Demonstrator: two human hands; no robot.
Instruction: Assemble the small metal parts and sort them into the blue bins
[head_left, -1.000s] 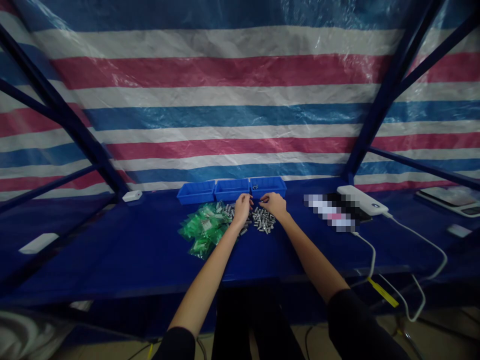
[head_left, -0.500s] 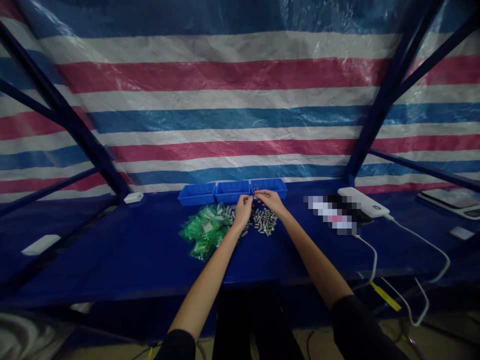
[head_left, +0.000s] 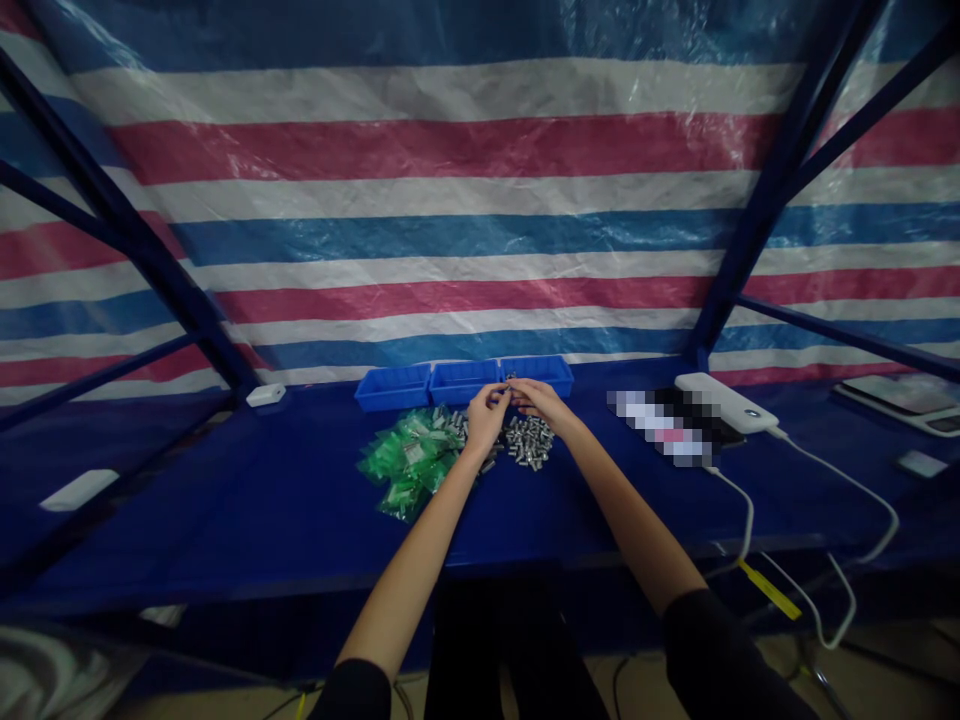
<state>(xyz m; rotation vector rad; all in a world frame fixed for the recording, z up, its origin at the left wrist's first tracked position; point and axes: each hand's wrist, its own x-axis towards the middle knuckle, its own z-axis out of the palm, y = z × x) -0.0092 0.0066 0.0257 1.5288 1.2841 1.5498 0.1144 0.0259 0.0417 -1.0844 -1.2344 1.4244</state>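
Note:
My left hand (head_left: pixel 486 414) and my right hand (head_left: pixel 538 400) meet at the fingertips, just in front of the right blue bin (head_left: pixel 559 371). Both are closed in a pinch, and what they hold is too small to name. Below my right hand lies a pile of small metal cylinders (head_left: pixel 530 445). More metal pieces are partly hidden behind my left hand. Left of that hand, green plastic bags (head_left: pixel 409 455) are heaped on the blue table (head_left: pixel 285 500). Small metal bits show inside the right bin, near my fingertips.
The middle bin (head_left: pixel 461 382) and left bin (head_left: pixel 394 388) stand at the back. A phone (head_left: pixel 671 430), a white power bank (head_left: pixel 724 402) with cables and a scale (head_left: pixel 900 402) lie right. White devices (head_left: pixel 266 395) sit left.
My hands have come together at the fingertips. The fingers of my right hand have drawn in toward my left hand; the piles and bins look the same.

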